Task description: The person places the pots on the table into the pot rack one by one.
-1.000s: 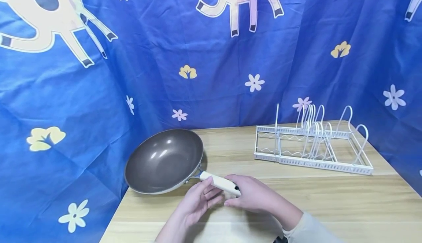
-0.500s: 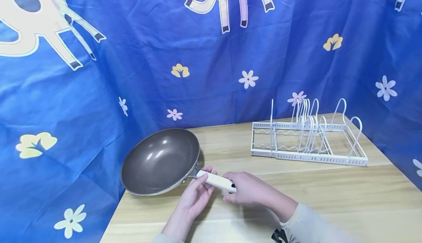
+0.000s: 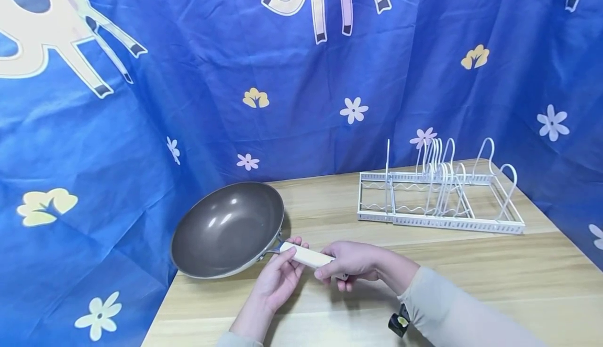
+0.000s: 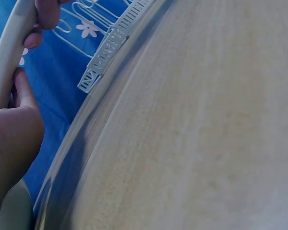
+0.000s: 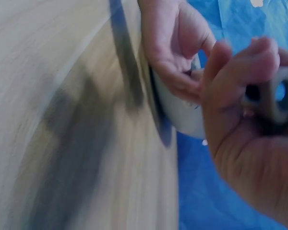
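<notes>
Since the tilted pan (image 3: 228, 232) likely weighs most beyond its handle (image 3: 308, 256), two grips seem to steady it at the table's (image 3: 330, 323) left: the left hand (image 3: 277, 283) clamps its fingers on the handle near the pan, the right hand (image 3: 357, 261) on its free end; the rack (image 3: 461, 224) stands far right.

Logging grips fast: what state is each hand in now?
Left hand: holding the pan by its white handle.
Right hand: holding the white handle's free end.

Head view bright; glare on pan (image 3: 227, 232); wrist views dimmer, soft.
</notes>
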### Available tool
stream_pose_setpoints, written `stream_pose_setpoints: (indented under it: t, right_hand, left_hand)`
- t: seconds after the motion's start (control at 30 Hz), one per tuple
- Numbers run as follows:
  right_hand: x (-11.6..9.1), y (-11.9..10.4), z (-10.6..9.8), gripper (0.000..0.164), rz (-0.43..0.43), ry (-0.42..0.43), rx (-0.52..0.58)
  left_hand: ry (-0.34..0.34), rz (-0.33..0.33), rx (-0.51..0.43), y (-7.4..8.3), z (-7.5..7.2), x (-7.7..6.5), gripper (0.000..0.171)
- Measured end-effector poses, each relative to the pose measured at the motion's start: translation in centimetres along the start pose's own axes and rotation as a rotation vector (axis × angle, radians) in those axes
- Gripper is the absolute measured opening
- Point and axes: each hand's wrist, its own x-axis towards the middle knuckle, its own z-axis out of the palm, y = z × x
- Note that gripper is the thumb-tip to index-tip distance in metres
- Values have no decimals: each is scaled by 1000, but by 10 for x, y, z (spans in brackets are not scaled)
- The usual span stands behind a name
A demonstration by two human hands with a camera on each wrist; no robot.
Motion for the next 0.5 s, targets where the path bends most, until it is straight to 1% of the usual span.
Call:
stream_pose_setpoints:
  t: [0.1, 0.23, 0.33, 0.4, 0.5]
  right_hand:
    - [4, 5, -6, 38, -5, -96, 86]
    - [9, 12, -11, 49, -8, -196, 221]
    - [12, 20, -12, 51, -28, -280, 337]
    - [14, 26, -11, 51, -50, -346, 414]
    - [16, 34, -8, 52, -89, -424, 511]
  left_hand:
    - [2, 0, 6, 1, 0, 0, 17]
    - [4, 2, 11, 2, 1, -1, 18]
    - [1, 2, 16, 1, 4, -3, 20]
    - [14, -4, 32, 0, 8, -6, 21]
    - [67, -14, 46, -1, 16, -10, 24]
